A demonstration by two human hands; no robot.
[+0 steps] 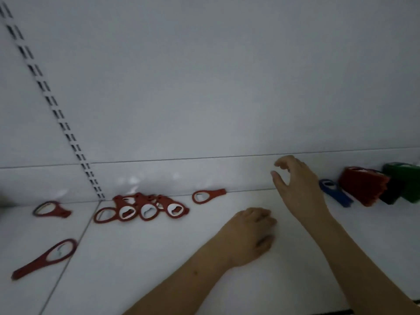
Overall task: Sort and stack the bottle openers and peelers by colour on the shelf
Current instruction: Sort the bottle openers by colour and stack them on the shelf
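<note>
I see a white shelf (295, 258) from above, its white back panel rising behind and a slotted upright strip (68, 130) running down at ten o'clock. My left hand (252, 233) rests near the centre of the shelf, knuckles up, fingers curled under against the surface; I cannot tell whether it holds anything. My right hand (295, 185) hovers at two o'clock, fingers and thumb spread loosely apart, holding nothing. A cluster of red bottle openers (141, 209) lies overlapping at nine o'clock by the back panel, with a single red opener (208, 196) just to its right. Two more red openers lie further left, one at the back (51, 209) and one nearer me (45, 258) at eight o'clock. At three o'clock, a blue opener (335, 193) lies beside a red stack (363, 185), then a dark stack (392, 194) and a green stack (406, 180).
</note>
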